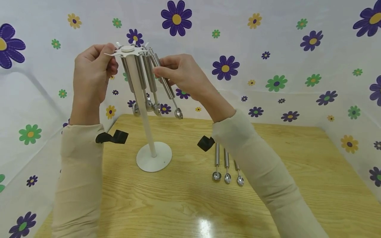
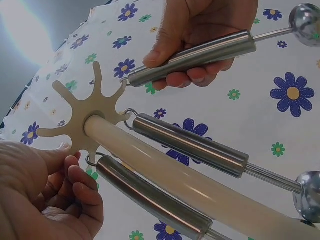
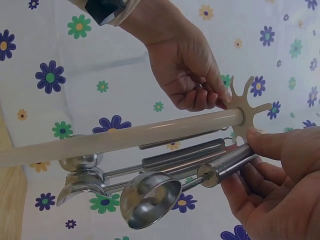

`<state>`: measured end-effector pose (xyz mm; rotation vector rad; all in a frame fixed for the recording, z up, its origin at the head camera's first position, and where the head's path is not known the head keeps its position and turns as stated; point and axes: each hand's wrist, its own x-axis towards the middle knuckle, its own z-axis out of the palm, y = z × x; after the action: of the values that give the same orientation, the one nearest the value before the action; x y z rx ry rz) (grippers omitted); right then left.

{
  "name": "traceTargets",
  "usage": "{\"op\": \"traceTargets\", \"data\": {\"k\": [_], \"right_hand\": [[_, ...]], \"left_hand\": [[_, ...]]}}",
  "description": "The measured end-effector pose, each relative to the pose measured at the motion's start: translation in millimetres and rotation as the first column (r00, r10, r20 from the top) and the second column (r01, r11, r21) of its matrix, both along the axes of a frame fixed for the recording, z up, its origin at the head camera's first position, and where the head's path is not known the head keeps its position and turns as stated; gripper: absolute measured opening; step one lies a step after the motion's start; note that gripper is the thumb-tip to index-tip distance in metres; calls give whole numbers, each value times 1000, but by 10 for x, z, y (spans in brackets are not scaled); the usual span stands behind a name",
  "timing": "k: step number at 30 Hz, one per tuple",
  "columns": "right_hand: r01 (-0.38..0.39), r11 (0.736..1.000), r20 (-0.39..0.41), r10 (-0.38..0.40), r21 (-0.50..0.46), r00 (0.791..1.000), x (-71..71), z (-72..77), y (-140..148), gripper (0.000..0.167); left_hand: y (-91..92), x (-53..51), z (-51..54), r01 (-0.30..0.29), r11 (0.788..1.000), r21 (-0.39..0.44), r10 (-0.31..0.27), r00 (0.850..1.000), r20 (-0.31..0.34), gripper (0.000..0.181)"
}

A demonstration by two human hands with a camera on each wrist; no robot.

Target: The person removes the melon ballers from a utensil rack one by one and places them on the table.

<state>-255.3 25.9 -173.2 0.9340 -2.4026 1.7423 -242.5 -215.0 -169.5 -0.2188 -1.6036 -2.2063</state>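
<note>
Long, creased cream sleeves point(image 1: 78, 172) are worn with black straps point(image 1: 102, 138) and square black blocks point(image 1: 120, 136) at the cuffs point(image 1: 84, 128)

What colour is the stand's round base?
The round base is plain white; it shows best in the head view.

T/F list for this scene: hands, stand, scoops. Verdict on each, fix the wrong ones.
1. The left hand pinches the white stand. True.
2. The right hand grips a scoop by its bowl. False: it grips the handle.
3. Three loose scoops show on the table. True.
4. The stand has a square base. False: it is round.
5. Nothing hangs from the stand. False: several hanging scoops show there.
</note>
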Motion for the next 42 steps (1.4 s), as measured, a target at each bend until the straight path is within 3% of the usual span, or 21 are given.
{"op": "traceTargets", "data": {"k": [8, 12, 24, 31, 42], "right_hand": [[67, 997, 27, -66, -37, 997, -8, -8, 223, 27], [100, 994, 28, -98, -51, 995, 5, -20, 383, 25], [253, 965, 41, -251, -67, 967, 136, -65, 816, 27], [344, 938, 99, -338, -46, 936, 171, -179, 956, 31], [391, 920, 182, -384, 0, 905, 122, -448, 1089, 38]], "left_hand": [[-18, 10, -1, 2, 1000, 7, -2, 1000, 2, 33], [-1, 1, -3, 11, 1000, 18, -10, 1000, -14, 27], [19, -11, -28, 8, 1000, -4, -8, 1000, -30, 21], [-2, -10, -31, 4, 1000, 10, -4, 1000, -14, 27], [-35, -13, -30, 4, 1000, 22, -4, 1000, -13, 26]]}}
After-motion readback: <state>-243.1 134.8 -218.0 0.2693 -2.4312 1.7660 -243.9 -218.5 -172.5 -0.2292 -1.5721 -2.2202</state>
